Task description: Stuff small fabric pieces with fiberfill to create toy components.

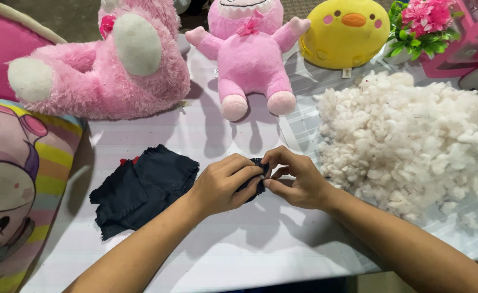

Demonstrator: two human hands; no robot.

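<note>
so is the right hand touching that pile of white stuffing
Apart. The head view shows bare table between the right hand, which pinches a dark cloth piece, and the white stuffing pile.

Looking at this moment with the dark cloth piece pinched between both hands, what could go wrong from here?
1. The small dark fabric piece is mostly hidden between the left hand and right hand; held only at the fingertips, it might slip out.
2. The stuffing pile lies loose right beside the right hand; an elbow or wrist sweep could scatter tufts.
3. The stack of dark fabric sits by the left forearm and could get dragged.
</note>
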